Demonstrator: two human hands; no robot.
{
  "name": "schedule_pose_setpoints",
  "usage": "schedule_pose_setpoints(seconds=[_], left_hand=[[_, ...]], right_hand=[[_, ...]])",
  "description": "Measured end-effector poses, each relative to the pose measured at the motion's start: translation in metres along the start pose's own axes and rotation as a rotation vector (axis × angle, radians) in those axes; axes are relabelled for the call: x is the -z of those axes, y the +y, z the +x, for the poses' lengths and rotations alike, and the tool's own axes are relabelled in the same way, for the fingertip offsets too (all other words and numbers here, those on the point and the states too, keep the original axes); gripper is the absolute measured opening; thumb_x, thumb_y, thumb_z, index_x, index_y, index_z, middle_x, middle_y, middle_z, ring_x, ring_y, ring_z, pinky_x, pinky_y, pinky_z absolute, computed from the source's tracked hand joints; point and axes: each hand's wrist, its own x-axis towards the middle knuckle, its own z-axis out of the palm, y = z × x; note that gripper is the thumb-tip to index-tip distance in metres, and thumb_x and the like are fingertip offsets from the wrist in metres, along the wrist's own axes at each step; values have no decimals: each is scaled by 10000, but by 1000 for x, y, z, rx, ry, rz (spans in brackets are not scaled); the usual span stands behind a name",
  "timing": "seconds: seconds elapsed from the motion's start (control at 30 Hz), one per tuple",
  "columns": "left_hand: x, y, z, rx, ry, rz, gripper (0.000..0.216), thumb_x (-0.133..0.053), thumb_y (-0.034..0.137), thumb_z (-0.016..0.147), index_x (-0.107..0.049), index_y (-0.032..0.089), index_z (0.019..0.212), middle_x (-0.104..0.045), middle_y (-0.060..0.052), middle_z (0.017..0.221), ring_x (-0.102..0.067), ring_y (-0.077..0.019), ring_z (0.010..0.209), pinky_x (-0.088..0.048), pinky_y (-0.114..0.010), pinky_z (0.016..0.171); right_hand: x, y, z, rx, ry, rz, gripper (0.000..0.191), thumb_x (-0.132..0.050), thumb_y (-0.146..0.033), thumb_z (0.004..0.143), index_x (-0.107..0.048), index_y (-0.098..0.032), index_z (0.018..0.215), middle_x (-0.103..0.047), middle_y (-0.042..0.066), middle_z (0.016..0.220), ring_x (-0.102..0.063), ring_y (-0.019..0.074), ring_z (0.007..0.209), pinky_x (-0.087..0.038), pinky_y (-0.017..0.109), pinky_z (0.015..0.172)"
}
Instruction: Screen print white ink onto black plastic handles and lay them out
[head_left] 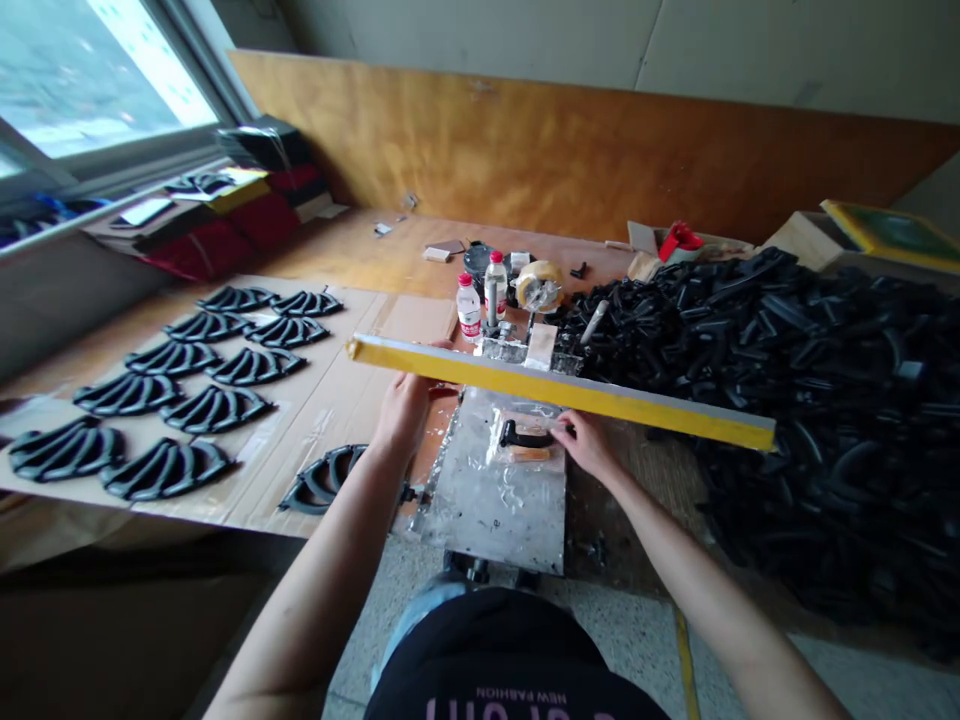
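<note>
Where the black cloth shirt [495, 640] enters the view at the bottom, small purple print reads NEW FASHION, upside down; the larger letters beside it are cut off by the edge. Ahead of it, one curved black plastic part [525, 437] lies on a small pale pad [551, 462] on the flat grey metal plate [495, 510] and appears to be the piece in process. The right hand [589, 443] has thumb and forefinger close together at the part's right end; whether they pinch it cannot be told. A long straight yellow-and-silver bar [562, 389] crosses above the plate. The left hand [405, 408] is at the bar's left half, fingers partly hidden behind it; its grip cannot be told.

To the left, a dark fan-shaped piece [319, 485] is partly covered by the left forearm [322, 570]. Past it, ten black ribbed fan-shaped pieces [217, 405] lie in two columns on the brown cardboard sheet [300, 420], apparently done. At right, a large heap of loose black plastic parts [667, 320] suggests that much remains. Beyond the plate, two clear red-capped plastic bottles [469, 305] carry red-and-white labels, too small to read.
</note>
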Motion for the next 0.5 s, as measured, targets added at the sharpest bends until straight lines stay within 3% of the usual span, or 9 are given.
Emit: schedule_pose_setpoints(seconds=[0.1,0.17,0.27,0.37,0.5], left_hand=[[-4,-7,-3,5,94,10,543,-537,644,798,-631,181,1065,-697,-53,915,-650,-190,831,-529,-302,704],[0,-21,-22,62,111,53,545,-531,640,807,-612,188,1101,-701,-55,936,-643,-174,819,-518,-281,685],[7,-49,-68,334,-33,184,590,-555,654,787,-631,157,1096,-715,-92,933,-640,-171,774,-489,-259,633],[9,-75,-113,593,-131,175,658,-518,697,784,-639,137,1107,-719,-124,932,-647,-177,739,-470,-253,575],[31,-95,-138,582,142,6,603,-507,721,770,-616,147,918,-691,-82,815,-610,-135,621,-432,-220,495]], right_hand=[[-29,-8,-12,107,-132,-97,115,-674,-244,803,-700,-196,904,-724,80,956,-632,213,937,-480,353,904],[-32,-10,-11,174,-221,-167,127,-664,-228,819,-684,-220,944,-705,79,1026,-616,236,1007,-448,395,952],[-26,-18,-7,238,-295,-177,71,-630,-225,856,-660,-219,920,-684,64,987,-608,232,979,-454,374,908],[-31,-49,-14,378,-308,-142,55,-612,-246,885,-638,-204,909,-660,73,925,-586,239,935,-452,363,848],[-72,-115,-40,701,-357,-172,129,-524,-239,935,-627,-188,875,-627,98,886,-540,257,903,-416,384,812]])
